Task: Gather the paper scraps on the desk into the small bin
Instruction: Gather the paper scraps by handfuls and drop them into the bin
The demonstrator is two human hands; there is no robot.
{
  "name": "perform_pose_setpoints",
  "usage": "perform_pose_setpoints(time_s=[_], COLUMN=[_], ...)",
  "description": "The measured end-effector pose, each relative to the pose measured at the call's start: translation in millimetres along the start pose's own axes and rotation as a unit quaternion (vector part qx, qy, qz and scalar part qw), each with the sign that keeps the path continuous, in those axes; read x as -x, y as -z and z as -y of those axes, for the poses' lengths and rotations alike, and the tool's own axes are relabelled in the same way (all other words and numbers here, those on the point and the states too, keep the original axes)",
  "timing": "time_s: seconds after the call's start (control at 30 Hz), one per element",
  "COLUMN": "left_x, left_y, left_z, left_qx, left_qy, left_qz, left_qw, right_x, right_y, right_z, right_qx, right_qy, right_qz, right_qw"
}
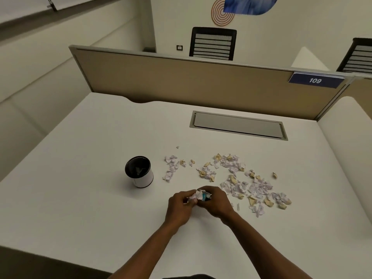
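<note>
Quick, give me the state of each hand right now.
Left hand: closed on a bunch of paper scraps.
Right hand: closed on the same bunch, with something blue in it.

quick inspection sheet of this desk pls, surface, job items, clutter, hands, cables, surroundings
surface: white desk, closed cable hatch at back
job's things: bin upright, left of scraps spread loose on the desk; contents unclear
clutter: nothing seen
grippers: left hand and right hand together, holding a wad of scraps
cables: nothing seen
surroundings: partition with sign 109, two chairs behind
</note>
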State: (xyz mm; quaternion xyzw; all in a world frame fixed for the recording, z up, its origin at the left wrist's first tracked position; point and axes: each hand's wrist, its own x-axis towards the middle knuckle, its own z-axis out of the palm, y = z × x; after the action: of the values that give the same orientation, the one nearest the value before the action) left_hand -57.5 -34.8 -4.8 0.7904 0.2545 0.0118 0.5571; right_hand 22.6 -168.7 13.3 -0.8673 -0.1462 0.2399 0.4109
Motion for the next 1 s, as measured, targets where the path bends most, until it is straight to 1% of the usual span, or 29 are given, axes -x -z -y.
perform_pose_setpoints(time_s=[0.1, 0.27, 0.4, 0.6, 0.7, 0.77, 0.87, 1.0], left_x=[-4, -12, -17, -26, -31, -34, -37, -38], left_y=[24, 75, 118, 165, 178, 184, 187, 187], left_z=[-11, -32, -41, -41, -34, -30, -25, -23], left_qx=[0.042, 0.076, 0.086, 0.055, 0.016, -0.018, -0.066, -0.113], left_qy=[-0.001, -0.025, -0.035, -0.024, -0.013, -0.005, -0.004, -0.012], left_qz=[-0.030, -0.096, -0.150, -0.225, -0.244, -0.253, -0.252, -0.215], left_qw=[0.999, 0.992, 0.984, 0.973, 0.970, 0.967, 0.965, 0.970], right_x=[-10, -32, -50, -73, -80, -81, -81, -81], right_y=[1, -7, -22, -49, -62, -68, -76, -82], right_z=[27, 81, 125, 177, 192, 198, 202, 204], right_qx=[-0.040, -0.106, -0.119, -0.070, 0.001, 0.063, 0.140, 0.173], right_qy=[0.018, 0.045, 0.075, 0.078, 0.088, 0.112, 0.160, 0.191], right_qz=[0.019, 0.058, 0.079, 0.113, 0.111, 0.108, 0.109, 0.118], right_qw=[0.999, 0.992, 0.987, 0.988, 0.990, 0.986, 0.971, 0.959])
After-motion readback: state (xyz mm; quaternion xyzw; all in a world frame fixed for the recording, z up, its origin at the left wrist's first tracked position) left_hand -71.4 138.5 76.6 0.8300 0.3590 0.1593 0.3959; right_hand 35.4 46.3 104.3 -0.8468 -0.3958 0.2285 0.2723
